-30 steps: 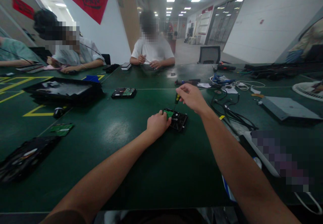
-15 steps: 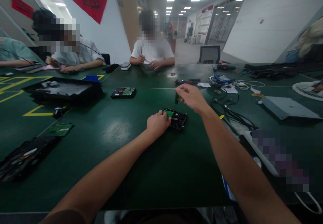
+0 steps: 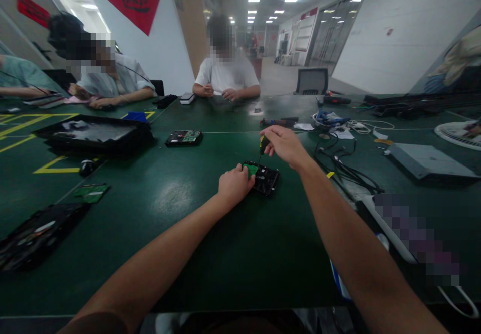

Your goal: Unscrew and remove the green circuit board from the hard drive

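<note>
A black hard drive (image 3: 265,178) with a green circuit board lies on the dark green table (image 3: 195,233) in front of me. My left hand (image 3: 235,185) is closed on its near left edge and holds it down. My right hand (image 3: 285,145) hovers just above and behind the drive, fingers pinched round the top of a small screwdriver (image 3: 262,146) with a dark and yellow handle. The screwdriver stands almost upright with its tip down on the drive's board.
Another hard drive (image 3: 184,138) lies further left. A large black tray (image 3: 92,133) and a loose green board (image 3: 91,192) sit at the left. Tangled cables (image 3: 343,166) and a grey flat box (image 3: 426,159) lie right. Three people sit along the far and left sides.
My right hand's fingers have shifted round the screwdriver handle, turning it a little. The left hand and the drive have stayed put.
</note>
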`<state>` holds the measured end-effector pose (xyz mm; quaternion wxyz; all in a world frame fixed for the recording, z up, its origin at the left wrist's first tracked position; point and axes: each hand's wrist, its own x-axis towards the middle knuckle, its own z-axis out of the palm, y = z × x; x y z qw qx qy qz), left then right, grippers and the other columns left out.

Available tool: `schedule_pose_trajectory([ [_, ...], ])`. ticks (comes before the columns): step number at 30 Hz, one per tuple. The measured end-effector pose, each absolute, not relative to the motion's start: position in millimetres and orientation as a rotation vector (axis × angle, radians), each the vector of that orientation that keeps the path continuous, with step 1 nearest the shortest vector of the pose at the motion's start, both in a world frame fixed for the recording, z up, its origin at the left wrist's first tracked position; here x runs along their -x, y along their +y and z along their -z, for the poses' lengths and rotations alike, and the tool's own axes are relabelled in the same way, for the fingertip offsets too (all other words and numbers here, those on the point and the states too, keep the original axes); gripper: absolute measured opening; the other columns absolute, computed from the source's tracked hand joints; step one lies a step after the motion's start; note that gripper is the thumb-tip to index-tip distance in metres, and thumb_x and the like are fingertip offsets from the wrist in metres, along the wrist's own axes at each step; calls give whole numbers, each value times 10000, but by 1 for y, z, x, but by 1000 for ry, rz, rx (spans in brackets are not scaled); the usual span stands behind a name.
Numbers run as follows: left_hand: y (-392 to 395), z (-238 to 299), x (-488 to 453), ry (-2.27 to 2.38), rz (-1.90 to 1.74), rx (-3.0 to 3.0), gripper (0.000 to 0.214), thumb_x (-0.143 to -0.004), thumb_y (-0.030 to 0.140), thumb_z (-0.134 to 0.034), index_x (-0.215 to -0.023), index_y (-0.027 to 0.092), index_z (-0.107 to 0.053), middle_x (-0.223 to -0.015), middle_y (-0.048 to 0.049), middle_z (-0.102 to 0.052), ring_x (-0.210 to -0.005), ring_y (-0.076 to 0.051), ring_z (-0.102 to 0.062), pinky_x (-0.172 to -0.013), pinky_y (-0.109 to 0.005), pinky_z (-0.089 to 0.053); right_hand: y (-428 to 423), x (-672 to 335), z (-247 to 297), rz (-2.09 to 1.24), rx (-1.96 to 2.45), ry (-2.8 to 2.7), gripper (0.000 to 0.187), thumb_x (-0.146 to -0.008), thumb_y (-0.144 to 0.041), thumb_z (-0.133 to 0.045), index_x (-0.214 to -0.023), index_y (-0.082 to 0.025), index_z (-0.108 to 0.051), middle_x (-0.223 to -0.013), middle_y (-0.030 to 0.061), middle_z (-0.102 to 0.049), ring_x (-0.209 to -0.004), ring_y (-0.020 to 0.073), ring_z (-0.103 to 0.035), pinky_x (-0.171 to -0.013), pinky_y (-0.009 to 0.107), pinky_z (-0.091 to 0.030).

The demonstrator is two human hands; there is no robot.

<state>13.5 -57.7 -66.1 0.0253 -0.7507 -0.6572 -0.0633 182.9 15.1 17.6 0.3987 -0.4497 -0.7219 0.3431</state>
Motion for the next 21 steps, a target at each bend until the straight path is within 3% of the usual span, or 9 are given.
schedule_pose_trajectory([
  [7,-58,66,-13,-2033,196,2333,481,-1040,519,-344,-1140,180,-670,-1169,-118,-662,-913,-283,-706,-704,-363,-514,11,-184,-21,-752,1199,-1842,247,-945,-428,-602,-881,-196,-653,-742,28,-683,-601,131,-592,-531,253,-431],
  [13,-59,64,-14,-2050,192,2331,472,-1039,519,-354,-1126,179,-669,-1156,-120,-662,-928,-278,-704,-727,-354,-509,11,-182,-19,-887,1102,-1820,225,-976,-410,-576,-932,-202,-647,-967,65,-745,-555,97,-611,-477,241,-442],
  [21,-60,61,-14,-2069,175,2351,487,-1040,522,-342,-1162,180,-668,-1185,-133,-654,-960,-286,-700,-763,-369,-522,12,-182,-18,-856,1099,-1868,279,-1009,-429,-514,-1007,-213,-692,-680,14,-669,-581,136,-625,-543,256,-468],
])
